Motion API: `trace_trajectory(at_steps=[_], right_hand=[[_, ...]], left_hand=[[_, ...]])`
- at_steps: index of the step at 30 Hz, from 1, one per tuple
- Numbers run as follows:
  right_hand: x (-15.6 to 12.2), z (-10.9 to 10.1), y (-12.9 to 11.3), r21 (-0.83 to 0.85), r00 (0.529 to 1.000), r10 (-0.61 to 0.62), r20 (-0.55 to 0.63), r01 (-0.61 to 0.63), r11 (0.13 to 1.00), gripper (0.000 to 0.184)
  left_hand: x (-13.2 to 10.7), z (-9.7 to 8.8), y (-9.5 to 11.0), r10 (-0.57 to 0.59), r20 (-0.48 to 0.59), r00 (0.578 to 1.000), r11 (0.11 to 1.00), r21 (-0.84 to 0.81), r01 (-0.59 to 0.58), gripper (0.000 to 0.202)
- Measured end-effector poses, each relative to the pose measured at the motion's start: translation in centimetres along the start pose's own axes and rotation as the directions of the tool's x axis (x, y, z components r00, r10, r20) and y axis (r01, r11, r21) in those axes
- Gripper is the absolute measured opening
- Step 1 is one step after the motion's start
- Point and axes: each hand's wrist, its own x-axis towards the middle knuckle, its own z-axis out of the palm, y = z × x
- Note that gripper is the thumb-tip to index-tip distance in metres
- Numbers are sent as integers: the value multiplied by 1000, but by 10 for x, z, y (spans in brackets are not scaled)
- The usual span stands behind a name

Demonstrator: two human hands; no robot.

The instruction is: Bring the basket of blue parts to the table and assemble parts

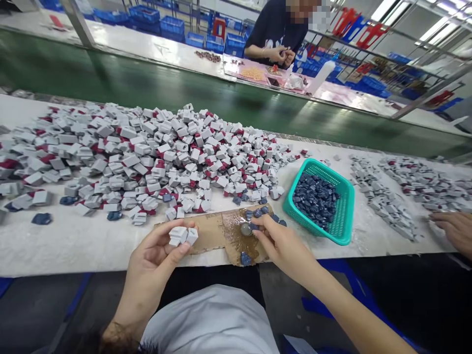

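My left hand is closed around small light grey house-shaped pieces, held just above the near edge of the table. Over a wet brown cardboard sheet, my right hand pinches a small dark blue piece. Its fingertips are beside a small round greyish blob or dish on the cardboard; which one I cannot tell. Several more dark blue pieces lie along the cardboard's far side, and a single blue piece rests near its front edge.
A large heap of grey and dark red pieces spreads behind my hands. A green basket of dark blue pieces stands to the right. Another person's hand rests at far right. Beyond the green belt, a person handles something small.
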Motion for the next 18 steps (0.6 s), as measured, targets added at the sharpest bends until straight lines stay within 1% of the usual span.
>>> trace_trajectory(at_steps=[3,6,8,11,13,14,16,17,18], right_hand=[[3,4,-1,-211,997,-14,81,31,977,9],[5,5,-4,-391,991,-23,131,73,918,10],[7,4,-8,-454,985,-25,171,101,885,11],[10,-1,-13,-481,975,-7,224,117,869,10],[11,-7,-16,-429,975,-2,223,100,898,9],[10,-10,-18,-354,977,-19,210,94,930,8],[7,-16,-25,-100,983,-83,165,100,990,6],[5,-18,-29,52,983,-123,134,117,992,7],[4,-20,-34,193,981,-164,102,143,971,9]], left_hand=[[-1,0,-2,-21,-16,1000,1000,9,21,37],[-1,-1,-2,-52,-13,999,998,25,53,51],[-1,-1,-2,-59,-2,998,997,41,59,52],[-1,0,-2,-66,13,998,997,39,66,42],[-2,0,-2,-66,22,998,998,16,66,37],[-2,1,-2,-66,28,997,998,3,66,36],[-4,1,-1,-65,50,997,998,-13,66,32],[-5,1,-1,-65,66,996,998,-16,66,31],[-6,2,0,-67,86,994,998,-15,68,29]])
